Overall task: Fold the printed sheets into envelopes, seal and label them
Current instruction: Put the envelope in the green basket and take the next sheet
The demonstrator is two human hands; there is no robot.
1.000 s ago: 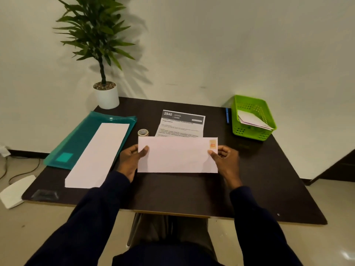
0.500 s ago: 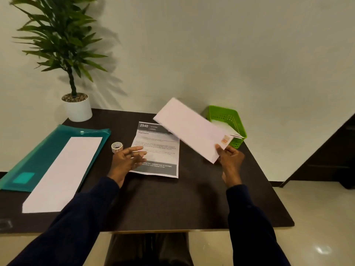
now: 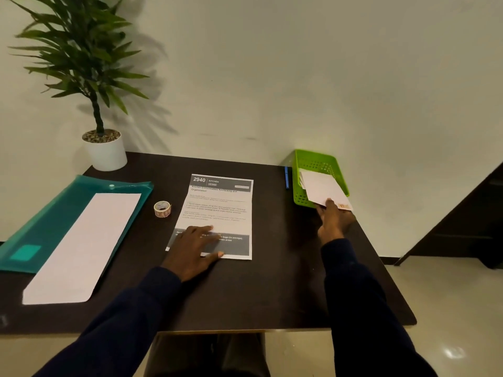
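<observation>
Envelope (image 3: 322, 190), stickered (in both hands a second ago), now half in basket (image 3: 315, 159), pinched by right hand (image 3: 333, 223). Left hand (image 3: 194, 250) flat, fingers straight, on sheet (image 3: 220, 208). Suggests one done, folding next.

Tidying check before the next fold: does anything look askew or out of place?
Only slightly: the envelope the right hand holds juts over the near rim of the green basket, not fully in. Nothing looks spilled or torn.
</observation>
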